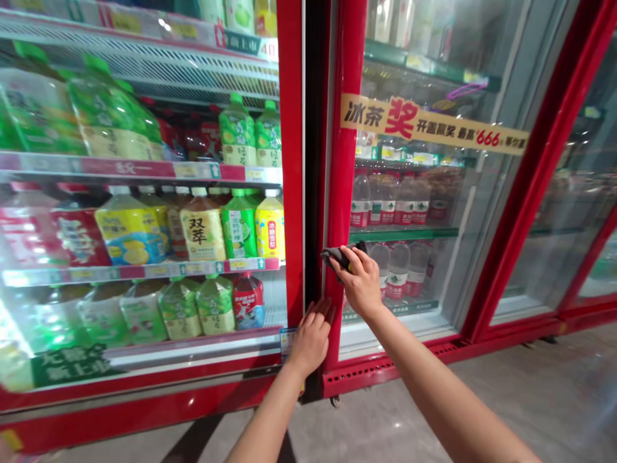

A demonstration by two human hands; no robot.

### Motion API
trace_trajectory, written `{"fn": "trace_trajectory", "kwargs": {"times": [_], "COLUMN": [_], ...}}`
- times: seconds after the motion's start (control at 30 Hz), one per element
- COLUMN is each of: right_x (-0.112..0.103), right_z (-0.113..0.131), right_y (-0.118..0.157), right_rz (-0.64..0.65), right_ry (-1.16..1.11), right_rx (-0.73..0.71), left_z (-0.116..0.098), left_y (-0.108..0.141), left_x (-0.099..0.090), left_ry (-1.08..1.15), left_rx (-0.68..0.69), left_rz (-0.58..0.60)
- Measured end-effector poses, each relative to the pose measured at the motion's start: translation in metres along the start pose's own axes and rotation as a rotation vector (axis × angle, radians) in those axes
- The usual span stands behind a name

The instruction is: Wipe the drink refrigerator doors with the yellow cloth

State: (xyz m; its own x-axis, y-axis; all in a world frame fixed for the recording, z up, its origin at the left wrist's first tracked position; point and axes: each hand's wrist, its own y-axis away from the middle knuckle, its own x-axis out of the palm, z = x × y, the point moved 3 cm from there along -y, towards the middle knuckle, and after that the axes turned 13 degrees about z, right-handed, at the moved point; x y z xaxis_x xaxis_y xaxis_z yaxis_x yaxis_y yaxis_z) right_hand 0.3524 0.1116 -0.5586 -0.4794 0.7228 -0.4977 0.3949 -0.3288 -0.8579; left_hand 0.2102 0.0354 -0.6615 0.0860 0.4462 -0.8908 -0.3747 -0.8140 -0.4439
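Note:
My right hand (361, 280) presses a dark grey cloth (337, 257) against the red door frame (343, 161) of the fridge on the right. The cloth is bunched under the fingers, with its ends poking out on both sides. Lower down, my left hand (311, 337) lies at the right edge of the left fridge's red frame (293, 193), beside the dark gap between the two fridges. Its fingers are stretched out, and their tips reach into shadow. I see nothing held in it.
Behind the left fridge's glass, shelves carry drink bottles (201, 225) in several colours. Water bottles (399, 270) stand inside the right fridge, whose glass bears a beige banner (434, 125). More red-framed fridges continue to the right. Below lies a grey floor (376, 424).

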Motion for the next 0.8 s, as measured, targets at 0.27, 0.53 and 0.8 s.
{"fn": "trace_trajectory", "kwargs": {"times": [0.27,0.53,0.8], "right_x": [-0.019,-0.056,-0.059], "right_z": [-0.011,-0.036,-0.046], "right_y": [-0.025,-0.097,-0.1], "right_rz": [0.085,0.051,0.054], "right_ry": [0.073,0.111,0.077], "right_rx": [-0.087,-0.071,-0.001], "left_z": [-0.007,-0.002,0.008], "left_y": [-0.007,-0.044,-0.098], "left_x": [-0.012,-0.046,-0.092], "left_ry": [0.005,0.003,-0.033], "left_rx": [-0.118,-0.212,-0.241], "left_rz": [0.056,-0.016,-0.063]}}
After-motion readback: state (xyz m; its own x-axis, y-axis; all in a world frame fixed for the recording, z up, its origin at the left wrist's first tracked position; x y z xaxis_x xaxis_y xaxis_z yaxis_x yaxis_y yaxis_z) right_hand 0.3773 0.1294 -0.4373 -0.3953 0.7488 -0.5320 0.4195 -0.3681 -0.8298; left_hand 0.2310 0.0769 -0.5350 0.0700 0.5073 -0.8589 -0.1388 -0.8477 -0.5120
